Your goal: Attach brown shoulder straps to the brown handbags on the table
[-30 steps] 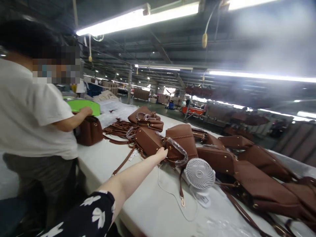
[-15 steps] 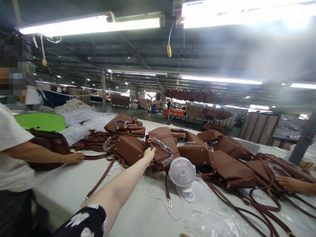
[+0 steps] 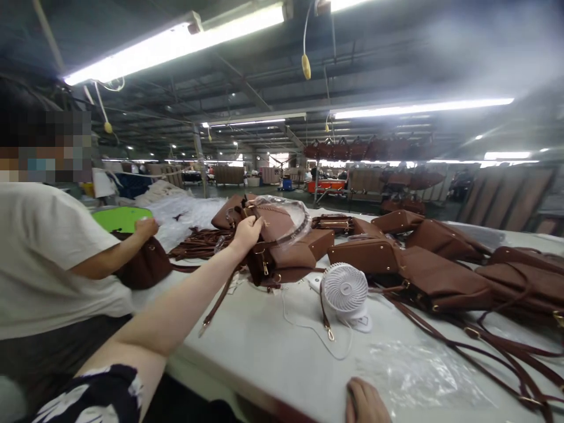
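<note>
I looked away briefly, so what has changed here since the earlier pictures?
The left hand has shifted the brown bag it grips leftward, away from the fan. The right hand has come into view at the near edge of the table. The co-worker's hand has risen from a strap to beside the green board. The fan and clear plastic sheet stayed put.

On the worktop (image 3: 264, 323), a fan (image 3: 345, 288) stands right of the handbag (image 3: 291, 261) in the left hand (image 3: 247, 232). Left of that handbag lies a pile of straps (image 3: 196, 245); farther left, another bag (image 3: 147, 264) sits beside a co-worker (image 3: 57, 252). More bags (image 3: 445, 279) spread along the right, behind a plastic sheet (image 3: 427, 373). The right hand (image 3: 368, 402) is at the near edge.
</note>
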Tool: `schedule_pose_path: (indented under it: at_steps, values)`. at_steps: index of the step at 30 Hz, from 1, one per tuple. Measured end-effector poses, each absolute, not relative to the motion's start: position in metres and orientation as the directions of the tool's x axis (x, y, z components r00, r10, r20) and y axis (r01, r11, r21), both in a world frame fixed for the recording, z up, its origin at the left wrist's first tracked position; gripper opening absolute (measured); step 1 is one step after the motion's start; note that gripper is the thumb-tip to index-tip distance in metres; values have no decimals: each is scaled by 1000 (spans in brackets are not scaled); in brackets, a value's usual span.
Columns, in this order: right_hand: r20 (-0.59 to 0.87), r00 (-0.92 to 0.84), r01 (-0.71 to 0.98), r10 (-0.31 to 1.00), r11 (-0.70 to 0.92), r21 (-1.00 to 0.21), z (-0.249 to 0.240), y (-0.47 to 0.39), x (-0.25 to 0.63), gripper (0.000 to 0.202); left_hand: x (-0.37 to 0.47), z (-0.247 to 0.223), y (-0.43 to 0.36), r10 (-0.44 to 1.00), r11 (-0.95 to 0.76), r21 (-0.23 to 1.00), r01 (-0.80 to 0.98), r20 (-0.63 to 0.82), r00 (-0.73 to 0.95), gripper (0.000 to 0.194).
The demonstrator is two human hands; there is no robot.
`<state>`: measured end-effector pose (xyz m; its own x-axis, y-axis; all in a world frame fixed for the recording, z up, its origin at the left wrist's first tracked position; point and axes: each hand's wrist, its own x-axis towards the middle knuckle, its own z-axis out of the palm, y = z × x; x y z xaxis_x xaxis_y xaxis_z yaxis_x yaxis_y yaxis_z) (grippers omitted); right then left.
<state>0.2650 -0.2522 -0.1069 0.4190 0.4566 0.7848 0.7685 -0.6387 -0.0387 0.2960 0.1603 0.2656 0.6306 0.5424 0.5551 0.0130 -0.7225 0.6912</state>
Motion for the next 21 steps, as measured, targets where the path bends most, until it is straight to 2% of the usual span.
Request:
schedule_pose_path:
  at_steps: [2,5,8,10,11,12,14,17,21]
  values:
    - [764,471,758,441,-645,-94,-110,-253,262,20,265,282,160,351,-805,588,-79,581,735,40]
    - [683,626,706,376,-646,-292,-107,-252,254,18,221,287,148,-39,-935,289,-204,489,872,40]
    - [413,865,493,285,-635,-595,-81,-253,261,28,190,262,127,-269,-963,-55,-264,241,933,32]
    - [178,969,247,173,-631,-735,-52,-257,282,36,177,235,113,-347,-924,-199,-326,85,934,20]
    - [93,987,155,131,-629,-761,-37,-259,297,37,173,222,106,-357,-911,-238,-336,51,933,14]
    - [69,993,117,100,-630,-767,-22,-262,314,37,169,211,101,-338,-915,-254,-314,57,939,9]
    - [27,998,56,55,-630,-775,0,-265,351,35,163,193,92,-252,-951,-223,-214,159,955,4]
    - [-84,996,-55,20,-606,-794,13,-260,401,30,157,174,84,-131,-988,-122,-94,349,928,15]
    - [-314,949,-249,37,-526,-813,7,-240,439,25,151,141,78,-57,-996,-92,-3,592,804,29]
